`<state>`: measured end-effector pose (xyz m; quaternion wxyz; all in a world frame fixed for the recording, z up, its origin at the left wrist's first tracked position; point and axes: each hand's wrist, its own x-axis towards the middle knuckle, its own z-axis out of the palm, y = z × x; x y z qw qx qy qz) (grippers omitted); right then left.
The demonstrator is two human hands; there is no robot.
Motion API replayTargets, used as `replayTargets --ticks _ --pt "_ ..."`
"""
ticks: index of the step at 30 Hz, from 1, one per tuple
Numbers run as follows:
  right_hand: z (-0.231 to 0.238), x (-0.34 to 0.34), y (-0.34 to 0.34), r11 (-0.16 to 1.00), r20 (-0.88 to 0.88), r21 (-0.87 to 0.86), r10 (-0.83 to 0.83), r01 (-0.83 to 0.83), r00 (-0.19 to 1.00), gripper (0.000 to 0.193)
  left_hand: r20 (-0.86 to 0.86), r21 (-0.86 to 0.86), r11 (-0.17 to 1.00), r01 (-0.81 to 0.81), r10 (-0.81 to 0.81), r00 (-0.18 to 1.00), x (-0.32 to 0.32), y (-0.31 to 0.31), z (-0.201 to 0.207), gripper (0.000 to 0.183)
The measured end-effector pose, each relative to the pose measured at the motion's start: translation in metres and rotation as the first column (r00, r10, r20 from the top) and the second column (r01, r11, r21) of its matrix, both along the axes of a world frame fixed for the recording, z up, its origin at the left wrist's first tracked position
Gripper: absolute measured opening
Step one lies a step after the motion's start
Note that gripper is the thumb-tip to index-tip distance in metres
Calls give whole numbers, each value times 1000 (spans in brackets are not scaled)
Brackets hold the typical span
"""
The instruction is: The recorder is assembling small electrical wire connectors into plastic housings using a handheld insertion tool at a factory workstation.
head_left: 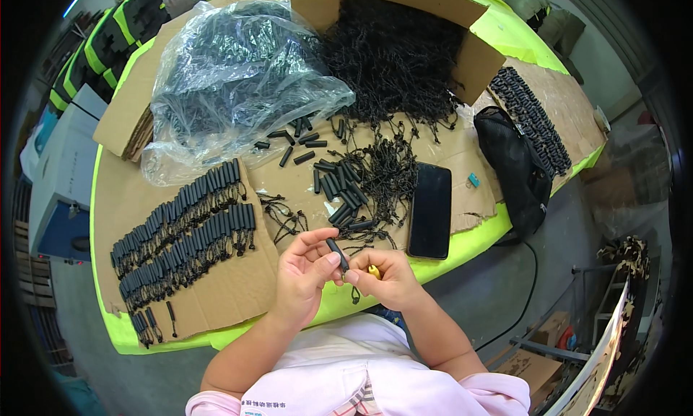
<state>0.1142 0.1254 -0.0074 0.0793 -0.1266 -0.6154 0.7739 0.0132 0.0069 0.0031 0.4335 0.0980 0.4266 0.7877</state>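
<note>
My left hand (302,275) and my right hand (388,277) meet just in front of the table's near edge. Between their fingertips they hold a small black cylindrical tube (337,254) tilted up to the left, with a thin black cord loop (356,295) hanging below it. A small yellow object (374,272) shows inside my right hand. Loose black tubes and knotted cords (354,185) lie scattered on the cardboard just beyond my hands. Finished pieces lie in long rows (184,232) on cardboard to my left.
A black phone (430,210) lies flat to the right of the scattered parts. A clear plastic bag of black tubes (231,77) and an open cardboard box of cords (404,48) stand at the back. A black bag (516,167) and another row of pieces (530,120) lie right.
</note>
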Motion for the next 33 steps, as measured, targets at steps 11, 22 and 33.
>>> replayTargets --ticks 11,22,33 --pt "-2 -10 -24 811 -201 447 -321 378 925 19 56 -30 990 -136 138 989 2 1 -3 33" --pt "3 -3 -24 113 -376 911 -166 396 912 42 147 -7 977 -211 210 967 2 -5 -7 29" --pt "10 -14 -43 357 -252 892 -118 277 961 45 -426 -10 902 -432 387 818 6 -32 -18 29"
